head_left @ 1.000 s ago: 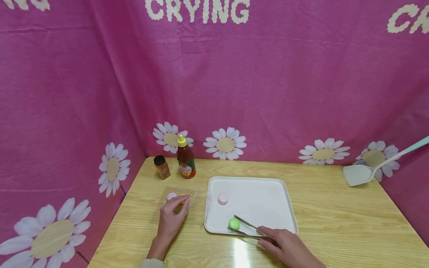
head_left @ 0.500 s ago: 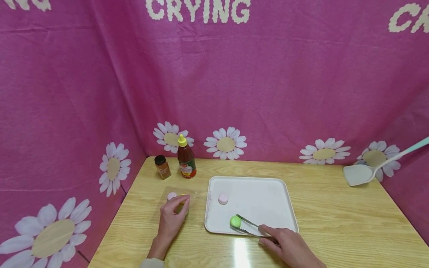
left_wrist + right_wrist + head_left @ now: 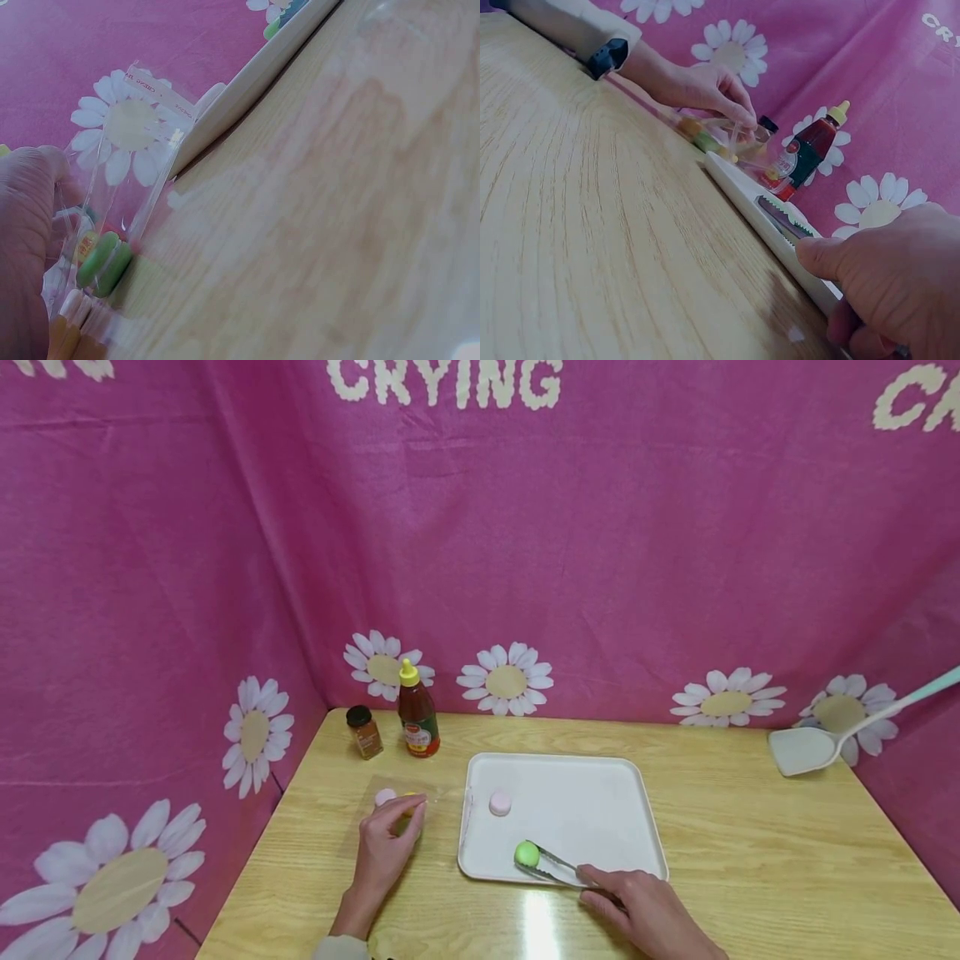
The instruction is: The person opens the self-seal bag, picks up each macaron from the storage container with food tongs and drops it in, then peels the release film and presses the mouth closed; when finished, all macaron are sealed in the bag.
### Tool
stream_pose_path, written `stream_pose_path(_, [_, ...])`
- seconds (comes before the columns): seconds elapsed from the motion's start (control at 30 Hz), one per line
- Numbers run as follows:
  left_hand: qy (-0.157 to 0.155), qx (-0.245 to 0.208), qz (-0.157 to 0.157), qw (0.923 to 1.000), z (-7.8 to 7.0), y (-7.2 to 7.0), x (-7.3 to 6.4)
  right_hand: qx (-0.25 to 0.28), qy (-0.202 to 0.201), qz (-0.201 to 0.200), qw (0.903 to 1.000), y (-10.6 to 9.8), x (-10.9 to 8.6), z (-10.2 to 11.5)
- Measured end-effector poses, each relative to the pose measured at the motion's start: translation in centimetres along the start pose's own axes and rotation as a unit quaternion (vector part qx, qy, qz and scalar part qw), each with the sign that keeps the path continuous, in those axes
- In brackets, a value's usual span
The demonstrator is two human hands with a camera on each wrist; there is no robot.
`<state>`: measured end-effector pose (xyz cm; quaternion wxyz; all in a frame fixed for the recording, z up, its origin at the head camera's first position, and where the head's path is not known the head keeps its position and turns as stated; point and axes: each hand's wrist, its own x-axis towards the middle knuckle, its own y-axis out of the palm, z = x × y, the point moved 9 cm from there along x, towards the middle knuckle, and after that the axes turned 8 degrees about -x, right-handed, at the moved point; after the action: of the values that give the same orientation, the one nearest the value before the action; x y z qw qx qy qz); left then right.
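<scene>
The right hand [image 3: 637, 906] grips tongs [image 3: 557, 858] running leftward and slightly forward from it, tips flanking the green macaron [image 3: 527, 854] at the tray [image 3: 592, 802]'s near edge; lifted or resting, one cannot tell. The left hand [image 3: 385, 850], farther from it, pinches a clear bag [image 3: 120, 191].

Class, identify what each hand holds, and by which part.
Right hand: tongs, by the arms behind the serrated tips. Left hand: clear plastic bag, pinched by its film; which edge is unclear.
</scene>
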<state>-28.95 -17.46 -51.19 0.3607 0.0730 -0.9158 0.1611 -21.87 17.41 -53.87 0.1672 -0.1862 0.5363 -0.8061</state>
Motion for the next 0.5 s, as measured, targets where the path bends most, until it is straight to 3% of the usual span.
stream_pose_path(0.5, [0.002,0.009,0.001,1.0,-0.26,0.02,0.12,-0.001,0.01,-0.004,0.9999,-0.28,0.04,-0.57])
